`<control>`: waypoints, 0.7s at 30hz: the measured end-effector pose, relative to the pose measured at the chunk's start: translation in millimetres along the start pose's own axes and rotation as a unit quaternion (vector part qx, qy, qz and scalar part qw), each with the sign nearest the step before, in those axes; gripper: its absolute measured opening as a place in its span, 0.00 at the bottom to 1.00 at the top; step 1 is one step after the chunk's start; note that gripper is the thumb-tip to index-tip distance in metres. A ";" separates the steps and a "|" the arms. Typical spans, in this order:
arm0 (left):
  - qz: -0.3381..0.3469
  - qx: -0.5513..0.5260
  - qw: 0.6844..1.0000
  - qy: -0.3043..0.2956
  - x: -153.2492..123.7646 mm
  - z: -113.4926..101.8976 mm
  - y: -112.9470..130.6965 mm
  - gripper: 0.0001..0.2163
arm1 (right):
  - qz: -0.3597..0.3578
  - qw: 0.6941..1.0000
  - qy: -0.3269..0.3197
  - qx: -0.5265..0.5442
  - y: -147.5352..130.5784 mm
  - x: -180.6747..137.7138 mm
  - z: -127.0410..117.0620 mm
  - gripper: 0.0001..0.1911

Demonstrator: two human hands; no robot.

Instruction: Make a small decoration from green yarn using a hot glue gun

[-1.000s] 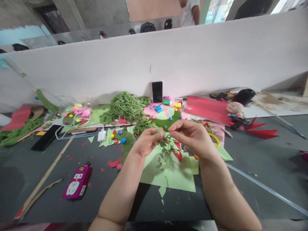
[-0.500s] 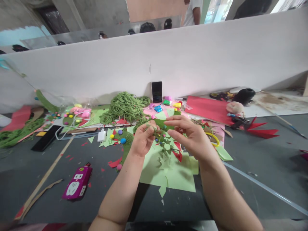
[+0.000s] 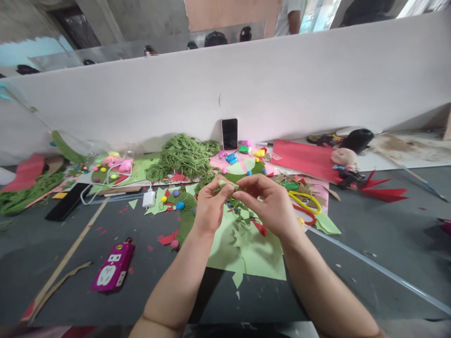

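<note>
A small light-green paper piece is pinched in the fingers of my left hand. My right hand meets it from the other side, thumb and forefinger closed at the paper's edge. Beneath both hands lies a ring wrapped in green yarn, dotted with coloured pompoms such as a blue one; my hands hide part of it. Under that is a light-green paper sheet with cut paper leaves on it.
Behind is a heap of green yarn, near a phone leaning on the white partition. Yellow-handled scissors and a clear stick lie right. A purple packet, white charger and black phone lie left.
My right hand has come left and down, and its spread fingers have closed in at the paper piece beside my left fingers. More of the scissors' handles now shows.
</note>
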State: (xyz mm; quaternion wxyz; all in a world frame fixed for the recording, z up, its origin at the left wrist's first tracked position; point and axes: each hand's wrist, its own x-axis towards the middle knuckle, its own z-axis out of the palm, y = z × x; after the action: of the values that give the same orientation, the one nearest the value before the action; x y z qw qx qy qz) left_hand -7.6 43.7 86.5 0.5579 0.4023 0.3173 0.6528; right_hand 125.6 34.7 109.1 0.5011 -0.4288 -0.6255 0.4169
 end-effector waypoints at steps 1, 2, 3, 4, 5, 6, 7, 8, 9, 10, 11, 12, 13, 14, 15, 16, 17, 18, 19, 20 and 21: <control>0.002 -0.003 1.000 -0.003 -0.7 0.9 0.0 0.06 | 0.000 1.000 -0.001 0.010 0.6 0.1 0.4 0.09; 0.001 -0.007 1.000 -0.005 -1.3 1.6 0.0 0.05 | 0.000 1.000 -0.002 0.022 1.2 0.1 0.8 0.08; -0.006 -0.015 1.000 -0.007 -1.9 2.1 0.0 0.05 | 0.000 0.999 -0.004 0.034 1.6 0.2 1.1 0.08; -0.018 -0.024 1.000 -0.008 -2.4 2.4 0.0 0.05 | 0.001 0.999 -0.007 0.046 1.9 0.3 1.3 0.08; -0.032 -0.035 0.999 -0.007 -2.8 2.7 0.2 0.05 | 0.003 0.998 -0.010 0.059 2.1 0.4 1.3 0.08; -0.047 -0.047 0.998 -0.004 -3.3 3.0 0.5 0.05 | 0.005 0.997 -0.013 0.070 2.0 0.5 1.3 0.08; -0.064 -0.059 0.996 0.000 -3.8 3.5 0.9 0.06 | 0.007 0.997 -0.015 0.080 1.9 0.7 1.2 0.08; -0.080 -0.072 0.994 0.004 -4.2 4.0 1.3 0.07 | 0.009 0.996 -0.016 0.088 1.7 0.8 0.9 0.08; -0.095 -0.083 0.992 0.008 -4.7 4.6 1.8 0.08 | 0.009 0.995 -0.016 0.094 1.6 1.1 0.6 0.08; -0.109 -0.094 0.990 0.012 -5.2 5.2 2.2 0.08 | 0.007 0.995 -0.016 0.099 1.5 1.4 0.3 0.08; -0.120 -0.104 0.987 0.016 -5.7 5.7 2.4 0.09 | 0.005 0.995 -0.016 0.103 1.6 1.7 0.0 0.07; -0.130 -0.113 0.985 0.018 -6.1 6.0 2.6 0.09 | 0.003 0.994 -0.016 0.105 1.8 2.1 -0.4 0.07; -0.138 -0.120 0.983 0.019 -6.6 6.2 2.7 0.08 | 0.000 0.994 -0.016 0.107 2.2 2.6 -0.8 0.07; -0.147 -0.126 0.981 0.019 -7.2 6.2 2.9 0.08 | -0.002 0.994 -0.016 0.108 2.8 3.0 -1.1 0.07; -0.158 -0.131 0.979 0.018 -7.7 6.2 3.2 0.08 | -0.004 0.994 -0.016 0.108 3.4 3.4 -1.6 0.07; -0.170 -0.137 0.976 0.018 -8.3 6.2 3.7 0.08 | -0.005 0.994 -0.017 0.109 4.0 3.7 -2.1 0.07; -0.183 -0.144 0.972 0.017 -8.8 6.2 4.4 0.08 | -0.007 0.994 -0.018 0.111 4.7 4.0 -2.7 0.07; -0.195 -0.153 0.969 0.016 -9.3 6.2 5.2 0.08 | -0.009 0.993 -0.021 0.115 5.3 4.1 -3.5 0.07; -0.206 -0.163 0.965 0.014 -9.6 6.1 5.9 0.08 | -0.011 0.992 -0.024 0.120 5.8 4.2 -4.5 0.08; -0.214 -0.173 0.961 0.011 -9.7 5.9 6.6 0.07 | -0.014 0.992 -0.029 0.125 6.2 4.3 -5.7 0.07; -0.218 -0.182 0.959 0.007 -9.6 5.6 7.2 0.07 | -0.018 0.991 -0.035 0.127 6.4 4.4 -7.1 0.07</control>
State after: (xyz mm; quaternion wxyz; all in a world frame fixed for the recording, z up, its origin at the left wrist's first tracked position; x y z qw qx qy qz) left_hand -5.6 32.8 93.8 0.7482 0.2111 0.2771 0.5647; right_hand 132.8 41.3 105.2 0.5369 -0.3354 -0.5923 0.4984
